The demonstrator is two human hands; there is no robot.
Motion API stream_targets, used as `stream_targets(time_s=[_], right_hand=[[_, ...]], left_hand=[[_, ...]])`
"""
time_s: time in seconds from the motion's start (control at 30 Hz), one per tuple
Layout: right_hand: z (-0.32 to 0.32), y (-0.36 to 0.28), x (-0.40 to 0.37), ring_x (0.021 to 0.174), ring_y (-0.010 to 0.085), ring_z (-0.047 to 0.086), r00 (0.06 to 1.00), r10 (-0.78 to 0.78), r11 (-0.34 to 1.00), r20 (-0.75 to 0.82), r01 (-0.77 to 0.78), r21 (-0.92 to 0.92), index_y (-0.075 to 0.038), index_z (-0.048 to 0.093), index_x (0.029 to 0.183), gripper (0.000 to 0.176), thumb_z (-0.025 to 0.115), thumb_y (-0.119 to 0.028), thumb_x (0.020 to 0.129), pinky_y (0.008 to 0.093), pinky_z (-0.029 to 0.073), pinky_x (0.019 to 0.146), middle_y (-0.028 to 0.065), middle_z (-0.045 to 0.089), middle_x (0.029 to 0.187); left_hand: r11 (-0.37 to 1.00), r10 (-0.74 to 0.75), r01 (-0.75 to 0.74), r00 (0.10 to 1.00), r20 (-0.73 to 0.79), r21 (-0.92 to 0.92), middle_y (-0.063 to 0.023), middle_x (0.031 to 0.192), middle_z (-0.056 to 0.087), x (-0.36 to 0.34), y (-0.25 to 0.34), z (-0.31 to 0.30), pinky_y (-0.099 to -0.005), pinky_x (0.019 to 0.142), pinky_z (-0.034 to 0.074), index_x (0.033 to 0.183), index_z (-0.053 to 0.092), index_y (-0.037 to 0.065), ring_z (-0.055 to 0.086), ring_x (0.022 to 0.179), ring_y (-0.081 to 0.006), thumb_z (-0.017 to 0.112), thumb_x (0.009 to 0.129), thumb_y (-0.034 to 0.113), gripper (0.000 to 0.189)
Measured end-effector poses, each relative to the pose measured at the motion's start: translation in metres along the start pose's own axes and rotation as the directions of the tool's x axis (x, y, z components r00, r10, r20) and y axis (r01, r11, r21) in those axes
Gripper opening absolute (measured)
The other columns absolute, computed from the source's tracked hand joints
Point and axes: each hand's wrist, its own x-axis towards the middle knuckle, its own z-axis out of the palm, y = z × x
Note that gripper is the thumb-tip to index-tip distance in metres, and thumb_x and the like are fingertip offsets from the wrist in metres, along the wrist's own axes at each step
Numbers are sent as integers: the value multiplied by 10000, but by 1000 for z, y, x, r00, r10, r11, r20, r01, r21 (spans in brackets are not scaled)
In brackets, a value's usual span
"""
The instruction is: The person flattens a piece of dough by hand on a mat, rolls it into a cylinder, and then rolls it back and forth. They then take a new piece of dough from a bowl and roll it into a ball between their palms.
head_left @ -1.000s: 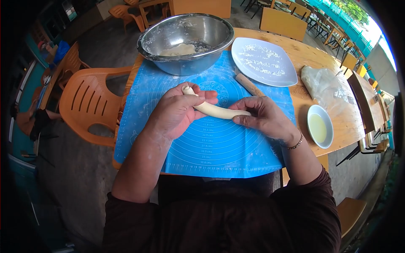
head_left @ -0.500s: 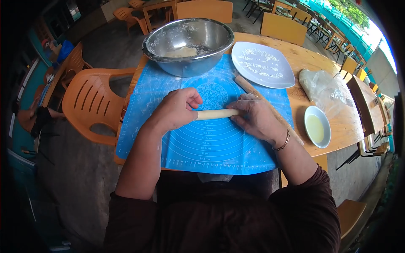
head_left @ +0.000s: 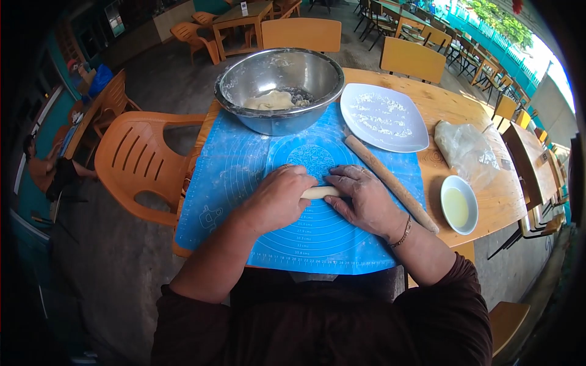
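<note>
1. The roll of dough (head_left: 318, 193) lies on the blue mat (head_left: 299, 235), between the two hands.
2. The left hand (head_left: 279, 194) covers its left end with half-bent fingers; whether it grasps or only presses, I cannot tell.
3. The right hand (head_left: 363, 192) lies over the right end, its thumb apart from the fingers; its grip I also cannot tell.
4. Right of this hand lies a wooden stick (head_left: 394, 185).
5. Beyond stand a metal bowl (head_left: 278, 124) and a floury plate (head_left: 403, 139).

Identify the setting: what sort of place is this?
Likely an open-sided eatery or canteen, though no readable sign confirms it. Clues: several wooden tables, orange plastic chairs standing about, and a turquoise fence with greenery beyond.
</note>
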Motion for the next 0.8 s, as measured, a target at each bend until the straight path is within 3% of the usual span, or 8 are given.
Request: stream_targets(time_s=[0.13, 0.23, 0.8], right_hand=[[-10, -7, -2, 1007, 326, 620, 996, 47, 999, 77, -46, -23, -49, 709, 1083, 287, 745, -163, 822, 425, 501, 915, 137, 620, 1059], [-6, -4, -3, 957, 319, 613, 998, 40, 999, 48, -38, -30, -66, 714, 1041, 250, 748, -158, 812, 425, 500, 872, 121, 591, 992], [-7, -3, -4, 933, 334, 608, 995, 64, 998, 79, -65, 7, -79, 702, 995, 212, 750, -148, 800, 430, 500, 846, 121, 587, 962]], left_hand=[[1000, -17, 18, 1000, 19, -10, -135, 974, 648, 0, 2, -1, -427, 895, 491, 1062, 714, 5, 611, 994, -316, 723, 814, 41, 250], [1000, -27, 27, 1000, 12, -2, -136, 981, 644, -1, 2, -3, -424, 897, 490, 1053, 715, 11, 609, 998, -316, 720, 816, 38, 239], [998, -52, 54, 997, 53, -42, -128, 1007, 639, -2, 1, -2, -419, 912, 485, 1079, 711, 23, 601, 1018, -313, 732, 816, 54, 266]])
